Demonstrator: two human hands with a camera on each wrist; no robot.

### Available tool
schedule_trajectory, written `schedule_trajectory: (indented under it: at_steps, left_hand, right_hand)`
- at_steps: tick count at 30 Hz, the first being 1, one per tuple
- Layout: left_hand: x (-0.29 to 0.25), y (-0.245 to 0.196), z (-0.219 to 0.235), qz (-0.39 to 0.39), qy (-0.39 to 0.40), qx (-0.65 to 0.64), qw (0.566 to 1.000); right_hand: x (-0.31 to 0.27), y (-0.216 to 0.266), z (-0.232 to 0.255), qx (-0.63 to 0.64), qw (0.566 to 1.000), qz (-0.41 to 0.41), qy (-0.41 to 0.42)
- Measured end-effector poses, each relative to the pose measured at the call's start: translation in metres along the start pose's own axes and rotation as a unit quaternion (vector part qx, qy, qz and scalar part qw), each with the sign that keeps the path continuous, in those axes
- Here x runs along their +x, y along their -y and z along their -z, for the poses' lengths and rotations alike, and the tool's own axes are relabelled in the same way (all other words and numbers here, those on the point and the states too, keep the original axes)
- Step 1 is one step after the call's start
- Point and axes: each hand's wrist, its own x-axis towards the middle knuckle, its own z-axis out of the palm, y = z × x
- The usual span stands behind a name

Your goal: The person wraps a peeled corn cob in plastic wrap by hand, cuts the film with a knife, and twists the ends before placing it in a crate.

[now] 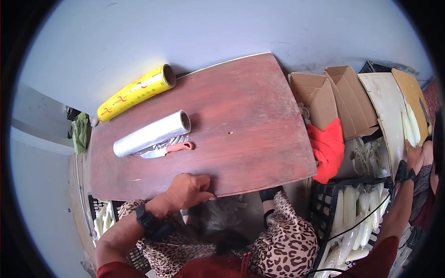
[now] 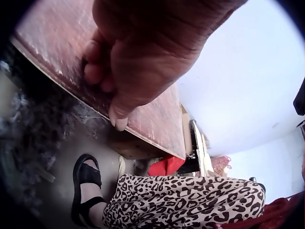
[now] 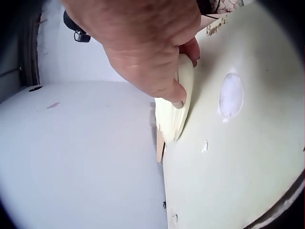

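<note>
My left hand (image 1: 187,191) rests at the front edge of the reddish table (image 1: 250,116), fingers loosely curled and holding nothing. In the left wrist view the thumb of that hand (image 2: 147,62) touches the table's edge (image 2: 157,121). Far to the right, my right hand (image 1: 412,155) grips a pale, long vegetable (image 1: 410,125) on a whitish board (image 1: 387,102). The right wrist view shows thumb and fingers of this hand (image 3: 143,52) around the pale vegetable (image 3: 172,117); the palm side is hidden.
On the table lie a yellow roll (image 1: 136,92), a clear film roll (image 1: 150,133) and a knife (image 1: 169,149). Open cardboard boxes (image 1: 350,99) and red cloth (image 1: 328,150) stand beyond its right side. A black crate (image 1: 322,199) holds several wrapped pale vegetables (image 1: 350,208).
</note>
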Motion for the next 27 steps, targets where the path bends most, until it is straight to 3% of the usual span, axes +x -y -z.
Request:
schedule_trajectory:
  at_steps: [4, 5, 10, 14, 16, 19, 22, 25, 27]
  left_hand:
    - [0.0, 0.004, -0.002, -0.017, -0.008, 0.008, 1.0]
    - [0.0, 0.006, -0.003, -0.019, -0.009, 0.011, 1.0]
    - [0.0, 0.008, -0.002, -0.028, -0.002, 0.01, 1.0]
    - [-0.003, 0.008, 0.003, -0.036, 0.007, -0.003, 0.999]
    - [0.002, 0.022, -0.005, -0.072, -0.004, -0.025, 0.997]
    - [0.01, 0.036, -0.001, -0.065, 0.021, -0.128, 0.989]
    - [-0.003, 0.03, 0.028, -0.008, -0.036, -0.291, 0.956]
    - [-0.019, 0.032, 0.046, -0.058, -0.151, -0.388, 0.907]
    - [-0.044, 0.026, 0.059, -0.081, -0.16, -0.423, 0.888]
  right_hand:
    - [-0.033, 0.052, 0.046, 0.151, 0.971, -0.122, 0.138]
    - [-0.043, 0.063, 0.048, 0.164, 0.972, -0.14, 0.09]
    - [-0.095, 0.125, 0.071, 0.271, 0.954, -0.079, 0.104]
    - [-0.173, 0.235, 0.101, 0.297, 0.932, 0.019, 0.209]
    - [-0.207, 0.28, 0.111, 0.336, 0.889, 0.083, 0.299]
    - [-0.272, 0.365, 0.139, 0.316, 0.856, 0.207, 0.352]
    - [-0.326, 0.433, 0.161, 0.291, 0.811, 0.27, 0.429]
    - [-0.371, 0.487, 0.182, 0.212, 0.78, 0.355, 0.47]
    - [-0.398, 0.515, 0.187, 0.2, 0.738, 0.398, 0.507]
